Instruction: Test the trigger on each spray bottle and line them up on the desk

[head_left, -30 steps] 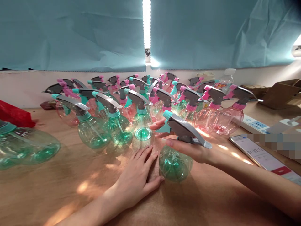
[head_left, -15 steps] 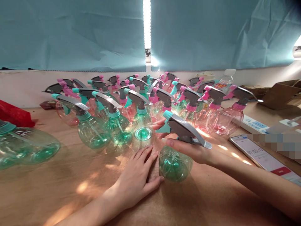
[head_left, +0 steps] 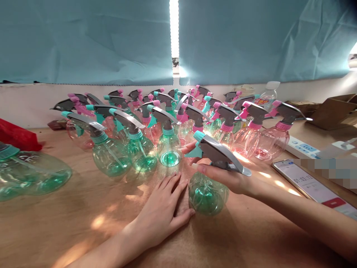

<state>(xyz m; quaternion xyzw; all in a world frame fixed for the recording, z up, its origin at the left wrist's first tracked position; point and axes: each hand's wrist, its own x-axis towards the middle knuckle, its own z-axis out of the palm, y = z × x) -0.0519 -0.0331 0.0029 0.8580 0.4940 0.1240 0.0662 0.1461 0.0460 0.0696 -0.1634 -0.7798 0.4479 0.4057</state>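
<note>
Right hand (head_left: 223, 178) wrapped around a green spray bottle (head_left: 209, 199) just under its trigger head (head_left: 219, 149), left hand (head_left: 163, 204) palm-down on wooden table (head_left: 92, 242) just beside it, green and pink bottles (head_left: 143, 158) clustered behind, phone (head_left: 312, 184) and power strip (head_left: 302, 148) off to the right.

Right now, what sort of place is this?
Probably a small indoor workshop or workbench, though one view can't confirm it: many spray bottles crowd a wood-toned table, and a bright strip light shines against blue-green sheeting.

Teal sheet (head_left: 83, 37) above white wall (head_left: 22, 106); lit tube (head_left: 174, 29) at 12 o'clock, lamp (head_left: 353, 61) at 2, wooden surface (head_left: 195, 253) at 6.
</note>
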